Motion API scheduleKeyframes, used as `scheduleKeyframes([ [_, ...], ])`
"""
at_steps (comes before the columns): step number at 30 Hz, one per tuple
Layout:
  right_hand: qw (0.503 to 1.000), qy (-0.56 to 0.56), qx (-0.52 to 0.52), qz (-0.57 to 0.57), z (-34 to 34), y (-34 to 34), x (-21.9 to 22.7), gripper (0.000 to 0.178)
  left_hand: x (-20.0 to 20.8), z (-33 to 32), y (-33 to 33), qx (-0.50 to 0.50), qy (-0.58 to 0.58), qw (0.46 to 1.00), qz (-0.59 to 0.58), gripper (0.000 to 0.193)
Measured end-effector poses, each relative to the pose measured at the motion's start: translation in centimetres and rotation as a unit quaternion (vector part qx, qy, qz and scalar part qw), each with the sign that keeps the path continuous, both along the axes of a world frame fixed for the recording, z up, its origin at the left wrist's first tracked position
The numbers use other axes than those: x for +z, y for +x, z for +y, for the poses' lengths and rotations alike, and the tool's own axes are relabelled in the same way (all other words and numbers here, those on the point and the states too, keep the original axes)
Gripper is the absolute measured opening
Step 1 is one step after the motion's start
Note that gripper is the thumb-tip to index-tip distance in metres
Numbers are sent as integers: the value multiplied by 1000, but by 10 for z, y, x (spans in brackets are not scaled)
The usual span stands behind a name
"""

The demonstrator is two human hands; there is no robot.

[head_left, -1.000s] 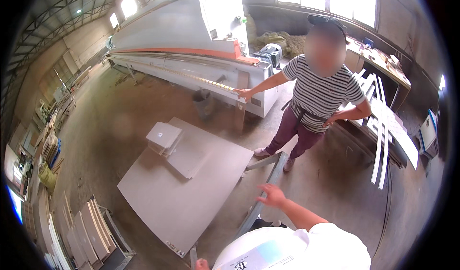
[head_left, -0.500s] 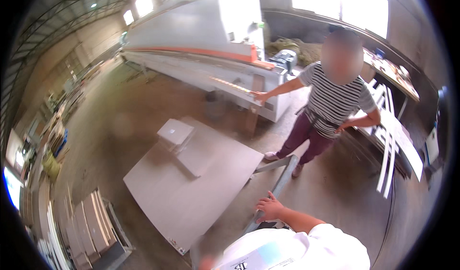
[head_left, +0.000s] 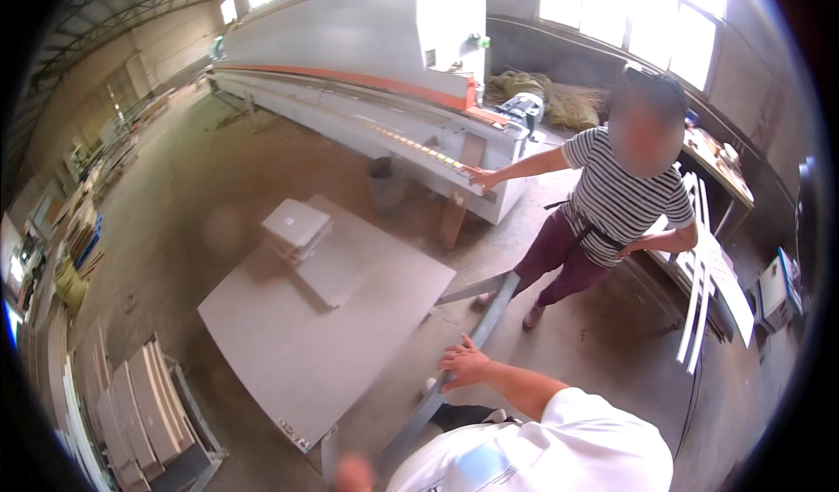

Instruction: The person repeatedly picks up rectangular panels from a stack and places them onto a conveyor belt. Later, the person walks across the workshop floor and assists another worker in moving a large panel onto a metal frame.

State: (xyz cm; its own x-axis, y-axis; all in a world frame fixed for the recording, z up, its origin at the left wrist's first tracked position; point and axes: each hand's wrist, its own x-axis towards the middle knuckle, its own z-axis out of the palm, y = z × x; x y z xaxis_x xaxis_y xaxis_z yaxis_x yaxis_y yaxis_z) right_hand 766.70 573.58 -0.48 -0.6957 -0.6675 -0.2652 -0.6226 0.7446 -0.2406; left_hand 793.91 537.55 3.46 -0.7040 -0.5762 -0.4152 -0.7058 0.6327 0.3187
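My right hand [head_left: 463, 365] lies on a long grey metal bar [head_left: 489, 317], fingers wrapped loosely over it. The bar runs from near my body up toward a co-worker's feet. My left hand [head_left: 351, 472] shows only as a blur at the lower edge, close to the bar's near end; its grip is unclear. Left of the bar lies a large grey board [head_left: 297, 352] on a low stand, with a smaller board and a small stack of white panels [head_left: 297, 224] on top.
A co-worker in a striped shirt [head_left: 616, 204] stands ahead with one hand on the end of a long white and orange machine [head_left: 350, 55]. White strips [head_left: 703, 300] lean at the right. Cut boards [head_left: 131, 405] are stacked at the lower left. A dark bucket [head_left: 384, 182] stands by the machine.
My right hand has slid down the bar toward me. The view has tilted and moved closer to the board. The co-worker keeps a hand on the machine.
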Motion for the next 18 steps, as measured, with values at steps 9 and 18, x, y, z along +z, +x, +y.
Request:
scheduleKeyframes([
  [9,998,-48,9,-26,-93,-109,30,69,-10,-87,-100,-35,-49,998,-18,43],
  [18,999,-10,18,-49,-199,-237,40,67,-42,-211,-208,-62,-120,990,34,44],
])
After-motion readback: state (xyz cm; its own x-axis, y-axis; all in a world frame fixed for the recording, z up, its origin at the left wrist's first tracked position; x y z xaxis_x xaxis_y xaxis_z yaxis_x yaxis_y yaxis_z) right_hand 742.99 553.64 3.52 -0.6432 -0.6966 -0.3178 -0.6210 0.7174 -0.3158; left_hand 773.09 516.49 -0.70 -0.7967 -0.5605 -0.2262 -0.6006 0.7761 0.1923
